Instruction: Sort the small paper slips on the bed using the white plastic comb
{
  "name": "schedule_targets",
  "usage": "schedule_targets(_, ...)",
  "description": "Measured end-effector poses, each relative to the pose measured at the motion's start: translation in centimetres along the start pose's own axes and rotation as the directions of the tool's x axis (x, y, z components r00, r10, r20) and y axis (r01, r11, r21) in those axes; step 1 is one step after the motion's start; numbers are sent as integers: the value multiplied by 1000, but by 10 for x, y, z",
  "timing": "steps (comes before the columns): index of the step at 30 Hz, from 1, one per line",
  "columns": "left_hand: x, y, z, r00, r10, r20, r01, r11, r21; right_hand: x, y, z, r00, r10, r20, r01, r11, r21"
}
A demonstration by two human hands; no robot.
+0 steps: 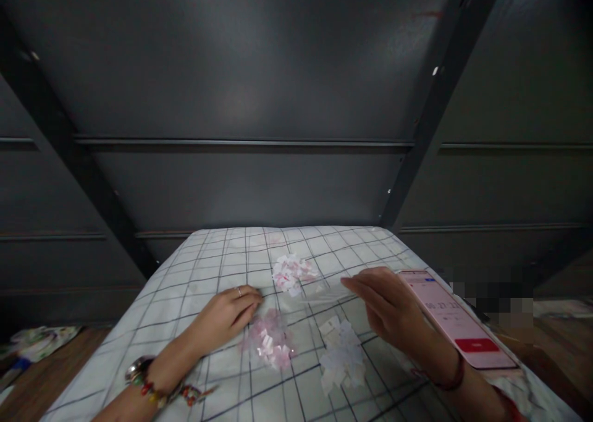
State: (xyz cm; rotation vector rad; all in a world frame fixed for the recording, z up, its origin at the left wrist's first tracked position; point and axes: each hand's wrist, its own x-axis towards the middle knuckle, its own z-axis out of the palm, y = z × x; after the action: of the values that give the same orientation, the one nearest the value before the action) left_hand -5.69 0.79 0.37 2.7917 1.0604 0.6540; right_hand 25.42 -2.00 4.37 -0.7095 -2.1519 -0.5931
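My left hand (229, 314), with a ring on one finger, rests on the cloth with its fingers laid forward and its thumb apart. Just right of it lies a clear plastic bag (273, 341) with pink and white scraps inside. My right hand (389, 301) is stretched leftward, fingers together and thumb apart. By its fingertips is a thin, clear film (324, 292), hard to make out. Between and beyond the hands sits a pile of pink and white paper scraps (293, 272). Nearer me is a second pile of whitish scraps (343, 357).
A white checked cloth (204, 255) covers the table. At its right edge, beside my right forearm, lies a phone (456, 317) showing a timer. A dark panelled wall (250, 181) stands behind the table. Coloured items (41, 341) are on the wooden floor at left.
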Motion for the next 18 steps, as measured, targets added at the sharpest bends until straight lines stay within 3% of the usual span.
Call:
schedule_targets(10, 2, 2, -3, 1000, 12, -16, -12, 1000, -10, -5, 7, 22, 1000, 21, -10, -22, 999, -39)
schedule_targets(18, 2, 0, -1, 1000, 8, -5, -8, 1000, -12, -1, 11, 7, 999, 31, 35, -31, 1000, -5)
